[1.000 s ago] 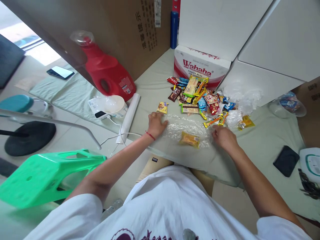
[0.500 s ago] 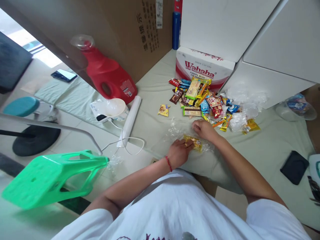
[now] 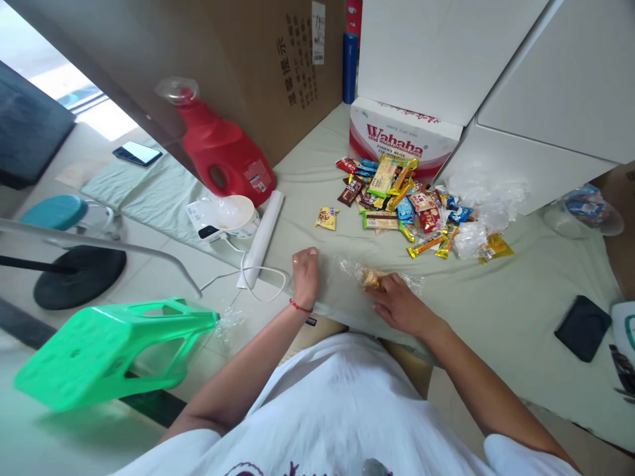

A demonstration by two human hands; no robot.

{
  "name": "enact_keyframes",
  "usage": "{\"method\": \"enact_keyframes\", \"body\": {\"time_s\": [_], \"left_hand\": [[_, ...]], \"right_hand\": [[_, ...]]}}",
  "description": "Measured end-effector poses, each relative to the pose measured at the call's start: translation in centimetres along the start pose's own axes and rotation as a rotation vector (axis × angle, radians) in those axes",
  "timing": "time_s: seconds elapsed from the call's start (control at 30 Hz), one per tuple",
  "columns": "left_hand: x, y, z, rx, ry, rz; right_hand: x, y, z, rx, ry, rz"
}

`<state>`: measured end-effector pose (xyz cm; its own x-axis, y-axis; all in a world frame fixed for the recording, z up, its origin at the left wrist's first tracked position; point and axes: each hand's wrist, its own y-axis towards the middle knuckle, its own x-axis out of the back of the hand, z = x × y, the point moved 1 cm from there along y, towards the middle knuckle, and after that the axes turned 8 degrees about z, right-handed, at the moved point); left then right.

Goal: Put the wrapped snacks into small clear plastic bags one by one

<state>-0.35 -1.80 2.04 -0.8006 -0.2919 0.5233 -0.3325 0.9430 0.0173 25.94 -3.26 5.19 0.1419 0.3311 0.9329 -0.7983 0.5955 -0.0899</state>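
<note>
A small golden-yellow snack packet (image 3: 371, 276) lies in crinkled clear plastic film (image 3: 413, 283) near the front edge of the cloth-covered surface. My right hand (image 3: 397, 301) is over the packet's right part, fingers closed on it and hiding some of it. To the left, my left hand (image 3: 305, 272), with a red string at the wrist, is closed in a fist low over the cloth. Whether it grips an edge of the film cannot be made out. Beyond my hands is a heap of wrapped snacks (image 3: 381, 220); one yellow packet (image 3: 327, 218) lies apart on its left.
A Wahaba-style water carton (image 3: 404, 135) stands behind the heap, beside crumpled clear plastic (image 3: 489, 188). At left are a red jug (image 3: 223, 152), a white paper tub (image 3: 242, 217), a white roll (image 3: 262, 241) with a cable, and a green stool (image 3: 104, 350). A black pouch (image 3: 582, 328) lies right.
My left hand has left the packet and moved left, closing into a fist. My right hand has come down toward me onto the packet, and the film around it is bunched narrower.
</note>
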Motion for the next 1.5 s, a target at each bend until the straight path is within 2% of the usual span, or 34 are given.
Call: {"method": "enact_keyframes", "body": {"time_s": [0.03,0.1,0.17,0.3,0.4,0.47,0.53,0.57,0.67,0.73,0.83,0.93,1.0,1.1,1.2,1.27,1.33,1.4,1.5], "left_hand": [[-0.1,0.5,-0.4,0.012,0.107,0.054],[-0.7,0.9,-1.5,-0.013,0.262,0.251],[-1.6,0.6,-3.0,-0.058,0.286,0.407],[-3.9,-0.4,-6.1,-0.179,0.151,0.519],[-5.9,-1.4,-7.5,-0.290,0.194,0.636],[-7.0,-2.2,-7.7,-0.365,0.288,0.638],[-7.9,-3.0,-7.3,-0.429,0.390,0.588],[-8.2,-3.2,-7.0,-0.436,0.428,0.536],[-8.8,-3.4,-6.0,-0.340,0.477,0.310],[-8.9,-3.1,-5.5,-0.248,0.503,0.224],[-8.9,-2.7,-5.6,-0.201,0.553,0.287],[-8.8,-3.6,-6.5,-0.261,0.543,0.342],[-8.9,-4.9,-7.3,-0.375,0.537,0.372],[-9.5,-7.0,-8.0,-0.647,0.491,0.451],[-10.0,-8.5,-7.6,-0.866,0.311,0.573],[-10.1,-8.9,-6.8,-0.920,0.128,0.653],[-9.6,-8.8,-5.9,-0.897,-0.029,0.677],[-8.4,-8.0,-4.9,-0.819,-0.078,0.624],[-5.8,-5.9,-2.8,-0.676,0.044,0.448]], "right_hand": [[0.1,-0.1,0.0,-0.001,0.014,-0.012],[0.1,-0.3,-0.1,-0.011,0.038,-0.030],[-0.1,-0.4,-0.2,-0.018,0.060,-0.046],[-0.5,-0.3,-0.3,-0.018,0.115,-0.067],[-0.6,-0.7,-0.6,0.029,0.191,-0.112],[-0.6,-1.4,-1.1,0.091,0.293,-0.141],[-0.8,-2.3,-1.9,0.047,0.408,-0.231],[-1.0,-2.9,-2.5,-0.056,0.434,-0.324],[-2.0,-4.3,-4.0,-0.553,0.301,-0.621],[-2.7,-4.8,-4.5,-0.745,0.174,-0.612],[-3.2,-4.6,-4.0,-0.773,0.201,-0.478],[-2.8,-3.7,-2.4,-0.773,0.483,-0.517],[-2.6,-2.7,-1.1,-0.719,0.850,-0.607],[-2.8,-1.7,0.4,-0.580,1.426,-0.769],[-3.5,-1.7,1.2,-0.527,1.689,-0.823],[-4.0,-2.3,1.0,-0.537,1.719,-0.782],[-4.2,-3.6,0.1,-0.586,1.682,-0.808],[-4.1,-6.1,-1.8,-0.690,1.573,-0.966],[-3.0,-12.2,-6.7,-0.912,1.250,-1.360]]}}
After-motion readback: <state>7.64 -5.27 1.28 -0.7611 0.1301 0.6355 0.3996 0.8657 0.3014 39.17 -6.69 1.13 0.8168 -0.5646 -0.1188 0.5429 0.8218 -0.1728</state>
